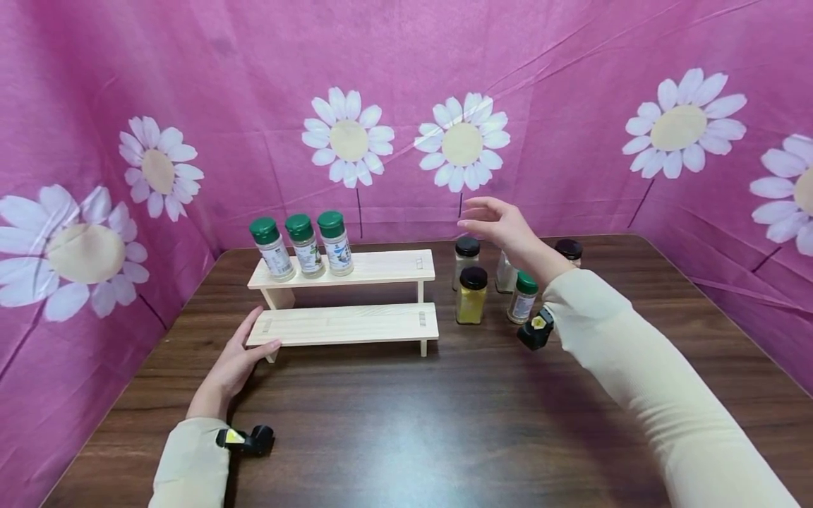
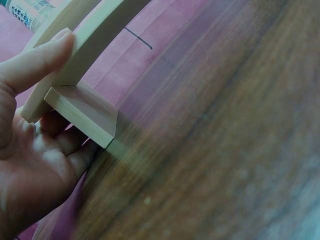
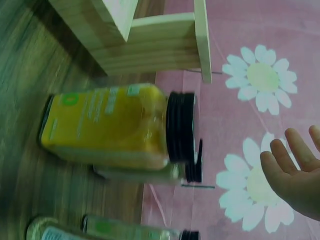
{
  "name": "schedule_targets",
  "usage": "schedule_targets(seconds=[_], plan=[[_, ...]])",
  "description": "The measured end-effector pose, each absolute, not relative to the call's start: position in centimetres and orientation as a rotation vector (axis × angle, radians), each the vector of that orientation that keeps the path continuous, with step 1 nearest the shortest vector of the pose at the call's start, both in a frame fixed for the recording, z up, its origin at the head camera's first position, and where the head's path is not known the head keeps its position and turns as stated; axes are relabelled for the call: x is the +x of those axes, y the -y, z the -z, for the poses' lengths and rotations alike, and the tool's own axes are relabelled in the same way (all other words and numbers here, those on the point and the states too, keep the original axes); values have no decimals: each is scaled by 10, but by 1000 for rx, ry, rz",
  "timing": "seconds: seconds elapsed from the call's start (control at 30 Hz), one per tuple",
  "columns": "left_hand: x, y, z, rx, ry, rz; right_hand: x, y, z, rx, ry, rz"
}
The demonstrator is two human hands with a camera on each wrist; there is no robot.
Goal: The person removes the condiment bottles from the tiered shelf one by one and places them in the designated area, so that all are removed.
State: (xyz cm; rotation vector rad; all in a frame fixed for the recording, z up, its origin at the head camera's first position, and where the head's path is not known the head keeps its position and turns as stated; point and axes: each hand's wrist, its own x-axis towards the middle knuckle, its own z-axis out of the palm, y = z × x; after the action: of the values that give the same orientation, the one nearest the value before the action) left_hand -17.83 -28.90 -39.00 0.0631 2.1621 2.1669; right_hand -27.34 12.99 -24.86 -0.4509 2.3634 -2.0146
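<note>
A two-tier wooden spice rack (image 1: pixel 343 326) stands on the table, and three green-capped spice jars (image 1: pixel 307 247) are on the left part of its upper tier. My left hand (image 1: pixel 233 363) holds the lower tier's left end; the left wrist view shows the thumb (image 2: pixel 42 62) on top and fingers beneath the board (image 2: pixel 92 45). My right hand (image 1: pixel 502 224) is raised with nothing in it, fingers loosely bent, above a group of jars. Among these are a black-capped jar of yellow powder (image 1: pixel 471 296), a green-capped jar (image 1: pixel 524 298) and a black-capped jar (image 1: pixel 466 257). The right forearm partly hides others.
Another black-capped jar (image 1: pixel 569 250) stands behind the right wrist. A pink cloth with white daisies (image 1: pixel 406 63) hangs behind and beside the dark wooden table (image 1: pixel 394 430).
</note>
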Motion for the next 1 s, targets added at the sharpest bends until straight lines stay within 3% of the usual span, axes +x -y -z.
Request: schedule_targets(seconds=[1.0], plan=[[-178,290,391,69,-2170,-2166,-275,-51,258,-528,-2407,1785]])
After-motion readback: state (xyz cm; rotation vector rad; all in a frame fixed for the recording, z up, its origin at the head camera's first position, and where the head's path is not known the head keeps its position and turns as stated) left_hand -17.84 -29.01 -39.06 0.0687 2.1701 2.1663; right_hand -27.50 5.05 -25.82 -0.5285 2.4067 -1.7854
